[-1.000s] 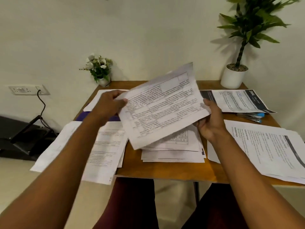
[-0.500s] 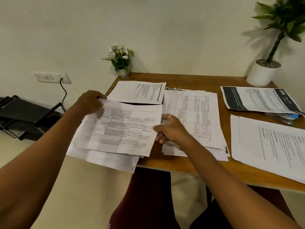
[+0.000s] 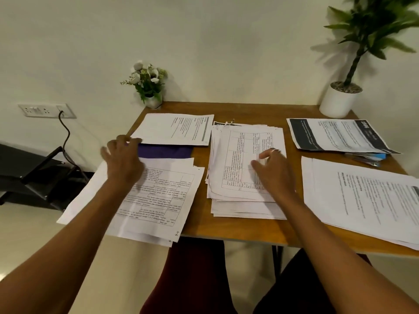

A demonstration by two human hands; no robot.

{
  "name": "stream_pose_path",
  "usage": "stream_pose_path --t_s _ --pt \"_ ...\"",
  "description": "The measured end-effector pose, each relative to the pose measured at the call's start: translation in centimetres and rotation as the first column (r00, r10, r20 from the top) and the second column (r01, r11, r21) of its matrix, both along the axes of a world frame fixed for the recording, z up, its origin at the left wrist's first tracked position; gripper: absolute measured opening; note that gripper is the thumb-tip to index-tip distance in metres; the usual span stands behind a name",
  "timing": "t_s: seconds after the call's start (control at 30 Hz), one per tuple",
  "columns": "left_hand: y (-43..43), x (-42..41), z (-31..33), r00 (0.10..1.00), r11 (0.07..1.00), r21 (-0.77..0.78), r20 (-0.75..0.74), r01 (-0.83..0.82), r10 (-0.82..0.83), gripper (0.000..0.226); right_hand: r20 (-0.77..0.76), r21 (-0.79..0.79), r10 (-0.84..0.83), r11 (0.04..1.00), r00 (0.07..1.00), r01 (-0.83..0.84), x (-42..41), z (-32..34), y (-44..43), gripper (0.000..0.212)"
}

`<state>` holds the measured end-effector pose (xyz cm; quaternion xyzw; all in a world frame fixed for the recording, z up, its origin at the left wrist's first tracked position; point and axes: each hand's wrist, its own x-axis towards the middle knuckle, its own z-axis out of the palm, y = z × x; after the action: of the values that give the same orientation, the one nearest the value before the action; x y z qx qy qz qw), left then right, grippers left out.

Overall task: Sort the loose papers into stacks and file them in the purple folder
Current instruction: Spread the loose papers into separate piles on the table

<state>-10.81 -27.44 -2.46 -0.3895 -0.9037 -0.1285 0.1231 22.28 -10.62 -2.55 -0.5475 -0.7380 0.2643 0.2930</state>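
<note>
Heads up, the purple folder (image 3: 164, 151) is mostly buried. One sheet (image 3: 174, 129) covers its far edge, and the near stack (image 3: 154, 200) overlaps its near edge and hangs off the table (image 3: 244, 230). My left hand (image 3: 123, 160) is at the folder's left end, fingers loosely spread and gripping nothing. My right hand (image 3: 271, 166) lies relaxed on the messy stack (image 3: 240, 168) right of the folder. If I yank the folder out, I reckon the near stack slides to the floor.

Papers (image 3: 174, 130) cover all but a strip of the purple folder (image 3: 163, 151). The far-right paper stack (image 3: 362, 196) and the potted plant (image 3: 340, 100) are cut off at the right edge. The print is too small to read.
</note>
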Motion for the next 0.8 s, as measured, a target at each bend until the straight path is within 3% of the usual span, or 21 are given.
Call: stream_pose_path --t_s 0.1,0.17,0.3,0.4,0.5,0.67,0.8 --pt "2.4 5.3 1.0 0.974 0.975 0.143 0.124 0.172 -0.190 0.037 0.206 -0.040 -0.114 0.991 0.972 0.124 2.4 -1.0 2.4 0.068" --pt "4.1 9.5 1.3 0.921 0.942 0.223 0.245 0.251 -0.304 0.022 0.209 -0.106 -0.131 0.982 0.969 0.156 3.0 -1.5 3.0 0.080" --pt "7.4 15.5 0.7 0.811 0.935 0.079 0.477 0.346 -0.340 0.029 -0.002 -0.091 -0.169 0.982 0.986 0.168 3.1 -2.3 3.8 0.059" --pt "8.5 17.6 0.4 0.866 0.915 -0.081 0.365 0.396 -0.342 0.043 -0.131 -0.091 -0.187 0.980 0.974 0.176 3.6 -1.9 4.1 0.032" --pt "9.2 18.3 0.4 0.921 0.930 -0.145 0.253 0.339 -0.296 0.040 -0.184 -0.112 -0.212 0.975 0.960 0.194 4.4 -1.3 4.9 0.020" --pt "9.6 17.7 0.6 0.928 0.960 0.008 0.253 0.281 -0.273 0.029 -0.302 -0.145 -0.195 0.977 0.933 0.157 5.7 -0.2 5.7 0.016" --pt "9.4 17.1 1.1 0.849 0.959 0.167 0.447 0.231 -0.282 0.031 -0.411 -0.174 -0.203 0.974 0.889 0.142 6.4 0.7 5.8 0.012"
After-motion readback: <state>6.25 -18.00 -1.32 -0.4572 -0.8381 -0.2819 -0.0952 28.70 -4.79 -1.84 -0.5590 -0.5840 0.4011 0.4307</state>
